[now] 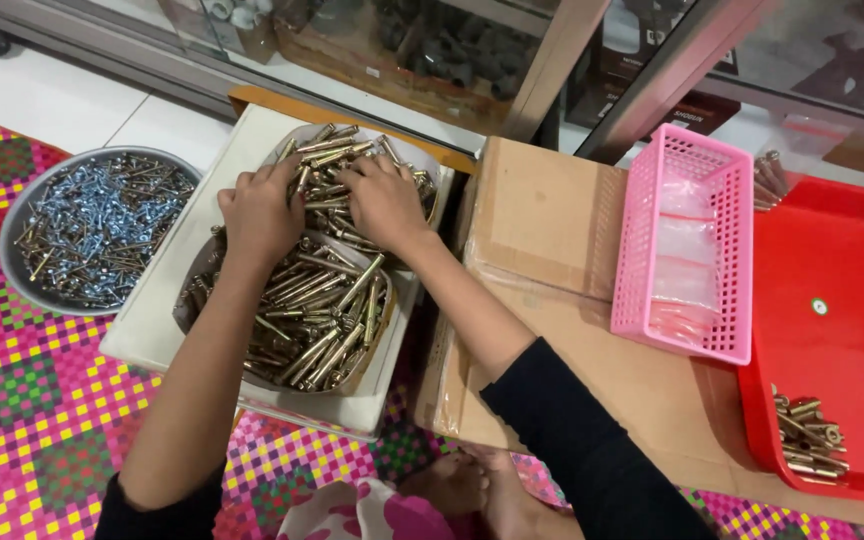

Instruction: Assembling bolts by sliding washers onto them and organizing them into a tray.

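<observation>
Both my hands reach into a heap of brass-coloured anchor bolts (312,300) lying in two shallow paper-lined trays (352,375) on a white board (152,320). My left hand (257,210) rests palm down on the bolts at the join of the two trays, fingers curled into the pile. My right hand (384,200) lies next to it on the far tray's bolts, fingers also bent into the heap. Whether either hand grips any bolts is hidden under the fingers.
A round metal bowl (22,215) of silvery screws sits at the left on a pink patterned mat (22,400). A flat cardboard box (542,215) lies to the right, bearing a pink plastic basket (687,245) with clear bags. A red tray (832,300) holds several bolts (807,435). Glass cabinets stand behind.
</observation>
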